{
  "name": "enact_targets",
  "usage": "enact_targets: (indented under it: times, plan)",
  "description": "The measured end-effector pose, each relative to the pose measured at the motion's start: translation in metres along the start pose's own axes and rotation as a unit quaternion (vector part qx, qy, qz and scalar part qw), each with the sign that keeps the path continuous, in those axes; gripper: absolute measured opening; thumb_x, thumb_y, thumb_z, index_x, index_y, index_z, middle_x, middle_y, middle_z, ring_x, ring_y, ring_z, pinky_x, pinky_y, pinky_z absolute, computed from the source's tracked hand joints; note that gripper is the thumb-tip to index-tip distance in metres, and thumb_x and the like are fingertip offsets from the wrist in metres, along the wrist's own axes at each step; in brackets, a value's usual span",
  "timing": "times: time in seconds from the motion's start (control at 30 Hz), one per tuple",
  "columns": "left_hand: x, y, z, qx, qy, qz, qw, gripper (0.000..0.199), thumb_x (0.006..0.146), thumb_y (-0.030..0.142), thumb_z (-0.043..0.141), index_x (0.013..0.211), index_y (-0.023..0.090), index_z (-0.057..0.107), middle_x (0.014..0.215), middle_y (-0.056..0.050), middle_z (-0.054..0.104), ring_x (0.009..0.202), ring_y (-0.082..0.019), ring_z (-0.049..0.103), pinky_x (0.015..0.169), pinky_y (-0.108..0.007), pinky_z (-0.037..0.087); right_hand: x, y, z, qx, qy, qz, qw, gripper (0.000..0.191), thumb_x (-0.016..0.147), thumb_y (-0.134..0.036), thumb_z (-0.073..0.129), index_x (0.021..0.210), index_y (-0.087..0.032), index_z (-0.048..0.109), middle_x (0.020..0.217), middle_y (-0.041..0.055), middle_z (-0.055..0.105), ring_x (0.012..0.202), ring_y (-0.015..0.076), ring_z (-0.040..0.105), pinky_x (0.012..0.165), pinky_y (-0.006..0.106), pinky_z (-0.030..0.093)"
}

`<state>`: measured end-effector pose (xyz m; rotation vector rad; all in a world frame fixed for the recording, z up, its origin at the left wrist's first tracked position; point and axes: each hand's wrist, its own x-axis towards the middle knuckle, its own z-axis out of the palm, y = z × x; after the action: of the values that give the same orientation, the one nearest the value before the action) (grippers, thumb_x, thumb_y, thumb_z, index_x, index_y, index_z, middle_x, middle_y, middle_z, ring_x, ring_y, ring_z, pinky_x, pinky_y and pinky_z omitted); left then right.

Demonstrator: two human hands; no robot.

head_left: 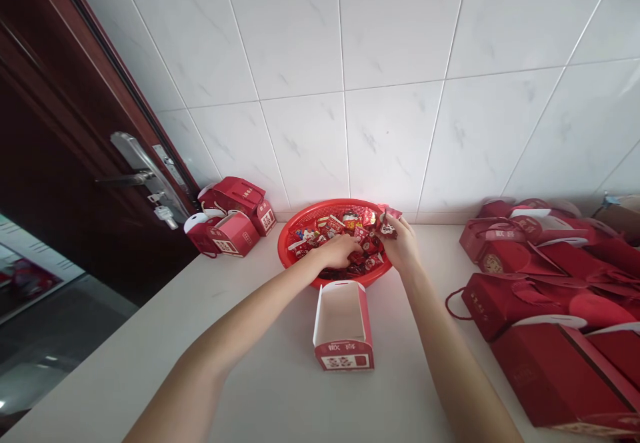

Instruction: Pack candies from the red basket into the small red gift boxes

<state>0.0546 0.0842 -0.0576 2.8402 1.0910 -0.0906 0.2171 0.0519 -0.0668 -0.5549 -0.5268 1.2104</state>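
Red basket (285, 240): your left hand (339, 251) is among sweets (351, 219), grip unclear; pick gently.
Right hand (404, 246): you pinch at least one packet (387, 226); hold firmly.

Dark door (65, 116) on your left!
Keys (165, 216) hang below its metal handle (141, 177), and you're facing a white tiled wall (390, 30).

Left hand (339, 251) reaches palm-down — right hand (403, 243) pinches alongside.
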Motion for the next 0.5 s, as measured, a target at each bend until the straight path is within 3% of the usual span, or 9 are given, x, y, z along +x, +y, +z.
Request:
enact_targets:
  times: [0.2,0.3,0.5]
  plan:
    - [-0.003,0.007,-0.006,0.017,0.026,-0.032,0.999,0.025,0.090,0.016,0.058,0.101,0.023,0.079,0.104,-0.008,0.078,0.104,-0.028,0.070,0.092,-0.035,0.050,0.003,0.002,-0.003,0.014,0.016,0.007,1.000,0.012,0.068,-0.019,0.081,0.075,-0.021,0.071,0.078,-0.0008,0.074,0.080,0.0181,0.067,0.070,0.032,0.056]
    - [-0.004,0.010,-0.009,0.022,0.049,-0.062,0.997,0.024,0.090,0.014,0.055,0.094,0.021,0.078,0.099,-0.010,0.079,0.104,-0.029,0.070,0.095,-0.038,0.049,0.005,0.001,-0.004,0.034,0.039,0.009,0.999,0.010,0.071,-0.018,0.078,0.077,-0.022,0.071,0.078,-0.0022,0.073,0.080,0.0165,0.068,0.070,0.030,0.057]
    - [-0.005,0.009,-0.011,-0.004,0.109,-0.141,0.984,0.028,0.096,0.017,0.047,0.102,0.017,0.074,0.103,-0.013,0.078,0.098,-0.029,0.072,0.087,-0.037,0.052,0.007,0.000,-0.005,0.064,0.065,0.017,0.996,0.007,0.074,-0.017,0.073,0.077,-0.022,0.070,0.078,-0.0022,0.073,0.077,0.0139,0.068,0.069,0.027,0.057]
